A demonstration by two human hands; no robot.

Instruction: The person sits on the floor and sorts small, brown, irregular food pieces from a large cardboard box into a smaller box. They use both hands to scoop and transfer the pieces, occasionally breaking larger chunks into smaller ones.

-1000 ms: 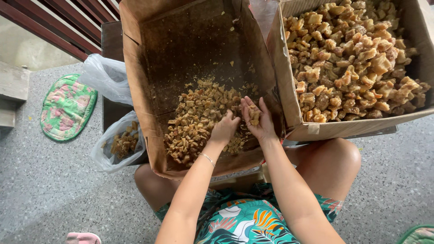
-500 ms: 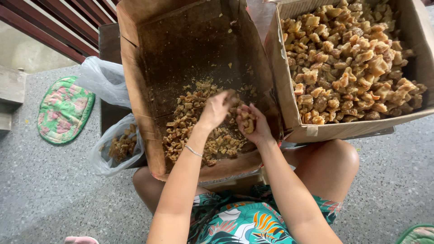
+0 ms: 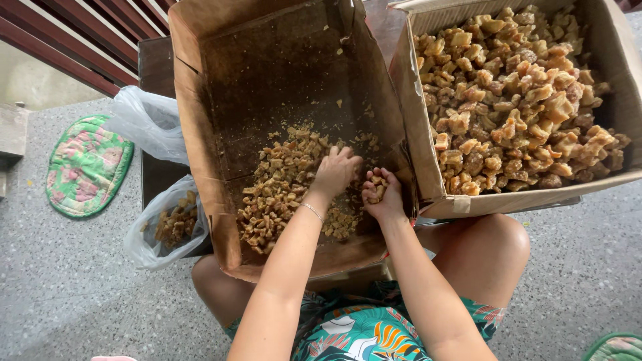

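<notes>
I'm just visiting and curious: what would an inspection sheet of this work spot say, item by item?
Surface: speckled grey floor; the person sits with a cardboard box resting over the knees.
Job's things: small brown chunks heaped in that box; second cardboard box at the right, filled with larger brown chunks.
Clutter: clear plastic bag holding some chunks; an emptier plastic bag above it.
Hands: left hand palm-down on the small chunks; right hand cupped around a few pieces.
Cables: nothing seen.
Surroundings: green floral mat on the floor, dark red railing at the top left.
</notes>
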